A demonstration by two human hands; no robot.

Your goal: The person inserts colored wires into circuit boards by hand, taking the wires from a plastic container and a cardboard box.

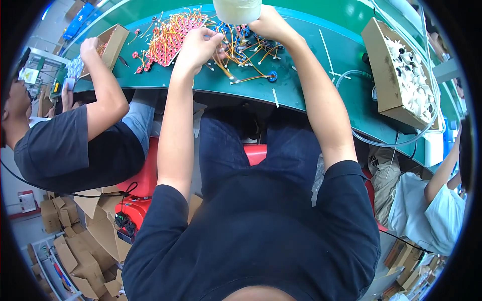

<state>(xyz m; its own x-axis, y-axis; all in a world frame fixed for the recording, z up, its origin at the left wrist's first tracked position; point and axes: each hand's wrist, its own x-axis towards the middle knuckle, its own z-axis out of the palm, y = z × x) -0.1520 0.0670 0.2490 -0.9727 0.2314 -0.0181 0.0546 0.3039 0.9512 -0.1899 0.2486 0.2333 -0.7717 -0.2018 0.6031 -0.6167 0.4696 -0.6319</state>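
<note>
My left hand [200, 44] hovers over the green table [321, 85] with its fingers pinched together on an orange-wired part. A heap of red parts with orange wires [168, 37] lies just left of it. My right hand [271, 25] is curled beside a pale translucent container [236, 10] at the top edge, above a tangle of blue parts with orange wires [248, 47]. Whether that hand grips the container or a wire is hidden. One blue part [271, 76] lies alone near the table's front edge.
A cardboard box of white parts [384, 75] stands at the right, with a clear hose [361, 136] looping past it. At the left a co-worker's hand [90, 47] reaches into another cardboard box [114, 44]. A red stool [256, 153], floor cartons [75, 251] and a person in white [432, 210] are around.
</note>
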